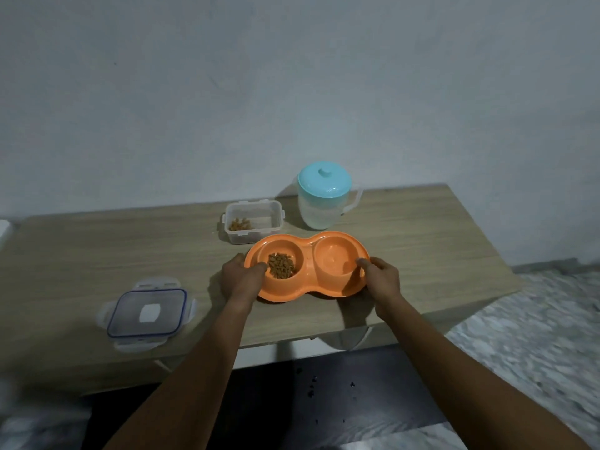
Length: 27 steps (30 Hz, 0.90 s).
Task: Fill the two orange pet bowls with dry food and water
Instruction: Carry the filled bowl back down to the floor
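Observation:
An orange double pet bowl (pixel 310 259) sits on the wooden table. Its left cup holds a pile of brown dry food (pixel 281 265); whether the right cup (pixel 334 256) holds water I cannot tell. My left hand (pixel 242 276) grips the bowl's left rim, thumb over the edge. My right hand (pixel 380 277) grips the right rim. Behind the bowl stands an open clear food container (pixel 253 220) with a little kibble left. To its right is a translucent pitcher (pixel 324 196) with a light blue lid.
The container's clear lid with a blue seal (pixel 147 313) lies at the front left of the table (pixel 97 254). A white wall rises behind. The table's right edge drops to a speckled floor (pixel 535 336); a dark mat lies below the front edge.

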Tool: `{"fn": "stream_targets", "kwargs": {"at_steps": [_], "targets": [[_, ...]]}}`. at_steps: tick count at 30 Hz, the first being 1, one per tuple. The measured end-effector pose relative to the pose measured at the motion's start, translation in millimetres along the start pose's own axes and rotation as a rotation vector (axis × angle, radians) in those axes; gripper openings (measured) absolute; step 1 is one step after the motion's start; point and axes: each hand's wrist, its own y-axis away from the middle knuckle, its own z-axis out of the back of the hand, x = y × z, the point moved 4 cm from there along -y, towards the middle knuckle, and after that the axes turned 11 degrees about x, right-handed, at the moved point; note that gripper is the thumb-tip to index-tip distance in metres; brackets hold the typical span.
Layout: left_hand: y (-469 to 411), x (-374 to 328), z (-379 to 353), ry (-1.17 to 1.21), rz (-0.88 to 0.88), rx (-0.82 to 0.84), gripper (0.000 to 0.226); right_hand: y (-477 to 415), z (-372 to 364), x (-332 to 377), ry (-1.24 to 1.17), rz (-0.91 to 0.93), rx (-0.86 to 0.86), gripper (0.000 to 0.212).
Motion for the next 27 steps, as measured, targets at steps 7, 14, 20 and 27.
{"fn": "stream_targets", "kwargs": {"at_steps": [7,14,20,27], "targets": [[-1.2,-8.9,-4.1,0.046,-0.06,-0.018,0.068,10.7,13.9,-4.9,-0.13,-0.006,-0.043,0.046],[70.8,-67.0,-113.0,0.055,-0.175,0.03,0.072,12.2,157.8,26.9,-0.195,0.124,-0.046,0.044],[127.9,-98.2,-234.8,0.092,-0.204,0.057,0.069,6.2,304.9,44.2,-0.2,0.188,-0.07,0.043],[183.9,-131.2,-373.2,0.118,-0.221,0.153,0.067,-1.8,465.6,59.7,-0.192,0.216,-0.139,0.043]]}}
